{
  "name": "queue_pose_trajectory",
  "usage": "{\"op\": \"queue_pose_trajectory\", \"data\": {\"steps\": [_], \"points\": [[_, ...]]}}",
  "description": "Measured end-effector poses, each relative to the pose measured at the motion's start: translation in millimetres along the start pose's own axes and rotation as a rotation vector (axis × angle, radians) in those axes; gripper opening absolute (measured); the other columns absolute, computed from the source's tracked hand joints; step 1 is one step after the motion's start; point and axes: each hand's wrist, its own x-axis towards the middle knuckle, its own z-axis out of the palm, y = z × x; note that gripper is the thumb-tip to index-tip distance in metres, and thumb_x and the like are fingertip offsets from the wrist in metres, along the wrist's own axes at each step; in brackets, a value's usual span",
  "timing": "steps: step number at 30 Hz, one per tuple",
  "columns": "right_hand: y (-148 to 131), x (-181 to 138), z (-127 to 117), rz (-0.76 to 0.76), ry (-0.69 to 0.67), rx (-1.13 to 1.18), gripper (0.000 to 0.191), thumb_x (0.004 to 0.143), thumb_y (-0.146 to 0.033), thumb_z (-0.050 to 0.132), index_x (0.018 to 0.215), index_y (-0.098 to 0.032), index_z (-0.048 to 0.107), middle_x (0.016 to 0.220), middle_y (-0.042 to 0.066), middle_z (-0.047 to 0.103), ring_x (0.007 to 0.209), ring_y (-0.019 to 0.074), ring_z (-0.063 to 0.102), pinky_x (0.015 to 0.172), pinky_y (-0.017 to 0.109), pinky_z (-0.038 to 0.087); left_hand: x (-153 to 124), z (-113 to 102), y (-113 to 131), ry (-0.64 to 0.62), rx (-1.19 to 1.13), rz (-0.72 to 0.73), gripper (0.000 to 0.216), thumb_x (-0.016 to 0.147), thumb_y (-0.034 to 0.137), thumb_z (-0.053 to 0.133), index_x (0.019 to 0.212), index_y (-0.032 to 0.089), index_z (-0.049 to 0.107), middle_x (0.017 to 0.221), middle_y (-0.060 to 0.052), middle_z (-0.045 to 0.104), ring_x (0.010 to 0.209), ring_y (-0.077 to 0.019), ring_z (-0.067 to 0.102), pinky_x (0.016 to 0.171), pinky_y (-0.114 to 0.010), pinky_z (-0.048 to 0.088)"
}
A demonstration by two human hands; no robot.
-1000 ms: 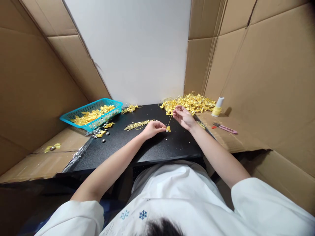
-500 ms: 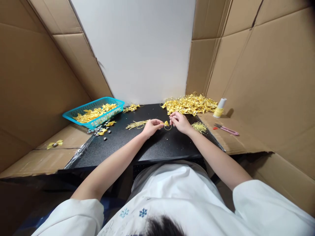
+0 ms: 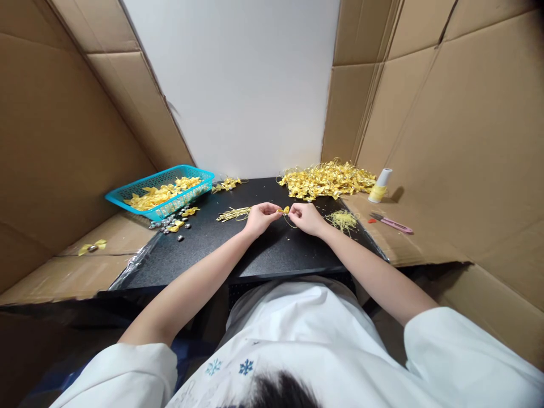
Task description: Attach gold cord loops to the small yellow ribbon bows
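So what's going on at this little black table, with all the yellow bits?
A person holds a small yellow ribbon piece with a thin gold thread between the left hand and right hand, above the black table. A big pile of yellow pieces lies behind, and a blue basket of more sits to the left.

Your yellow bow (image 3: 286, 210), black table (image 3: 255, 255), turquoise basket (image 3: 161, 195) of yellow ribbon, brown cardboard walls (image 3: 446, 113), your white shirt (image 3: 323, 340) with blue snowflakes.

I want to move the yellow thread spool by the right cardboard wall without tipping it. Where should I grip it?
Grip the thread spool around its white upper tube, coming from above and the near left; it stands upright, with the cardboard wall right behind it.
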Motion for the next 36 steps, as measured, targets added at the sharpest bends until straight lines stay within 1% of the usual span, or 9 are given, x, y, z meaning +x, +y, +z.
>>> {"op": "queue_pose_trajectory", "data": {"steps": [3,8,16,28,36], "points": [[-1.2,-0.3,-0.3,0.013,-0.002,0.004,0.014,0.076,-0.015,0.053,0.062,-0.016,0.052,0.050,-0.005,0.048,0.048,0.0068,0.041,0.053,0.020,0.032,0.5,-0.4,-1.4,0.010,0.000,0.020,0.042,0.047,0.043,0.088,0.072,0.014,0.070,0.076,-0.007,0.073,0.071,-0.0175,0.066,0.074,-0.031,0.053],[-1.1,-0.4,0.3,-0.004,0.008,0.017,0.014,0.076,-0.016,0.053,0.062,-0.016,0.052,0.051,-0.004,0.048,0.048,0.0068,0.041,0.053,0.020,0.032,1.0,-1.3,-2.6,0.018,0.028,0.028,0.038,0.049,0.042,0.087,0.070,0.014,0.071,0.074,-0.007,0.073,0.069,-0.0171,0.066,0.072,-0.030,0.052],[-1.2,-0.7,1.0,0.002,0.003,0.014,0.015,0.076,-0.016,0.052,0.062,-0.016,0.052,0.050,-0.004,0.048,0.048,0.0070,0.041,0.054,0.020,0.033,0.8,-1.7,-1.2,0.016,0.064,0.033,0.040,0.048,0.046,0.086,0.069,0.015,0.071,0.074,-0.007,0.074,0.069,-0.0184,0.067,0.071,-0.030,0.053],[-1.8,-0.7,3.2,-0.014,0.020,0.021,0.015,0.077,-0.016,0.052,0.062,-0.016,0.051,0.050,-0.004,0.048,0.047,0.0071,0.040,0.053,0.020,0.033,-0.4,-1.4,0.6,0.033,0.074,0.049,0.037,0.050,0.043,0.086,0.067,0.014,0.070,0.072,-0.007,0.073,0.067,-0.0176,0.066,0.069,-0.030,0.051],[-2.6,-0.4,3.2,0.011,0.017,0.012,0.015,0.077,-0.015,0.052,0.062,-0.016,0.052,0.050,-0.005,0.047,0.049,0.0075,0.041,0.055,0.021,0.033,-0.6,-0.8,1.7,0.024,0.058,0.050,0.039,0.049,0.045,0.086,0.067,0.014,0.070,0.073,-0.007,0.073,0.069,-0.0181,0.067,0.071,-0.030,0.052]]}}
